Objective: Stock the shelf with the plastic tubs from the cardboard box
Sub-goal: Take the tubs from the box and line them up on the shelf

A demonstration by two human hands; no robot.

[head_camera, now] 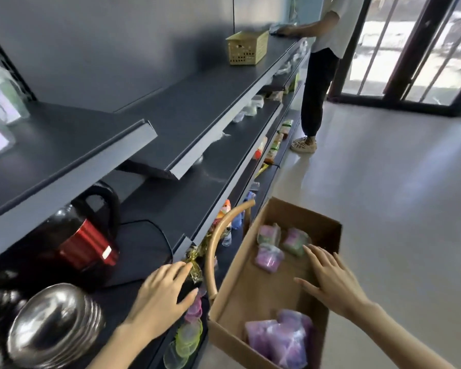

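Dark grey shelving (pixel 96 145) is seen along the left, with pale floor to the right. An open cardboard box (pixel 253 286) is set beside the lower shelf. Wrapped plastic tubs (pixel 269 258) are gathered at its far end and a bagged bundle (pixel 280 339) at its near end. The right hand (pixel 328 278) is held inside the box, fingers spread wide and gripping nothing, fingertips just beside a green tub (pixel 294 242). The left hand (pixel 165 291) is spread open over the shelf edge, nothing being held. Stacked steel bowls (pixel 56 323) are kept nearby.
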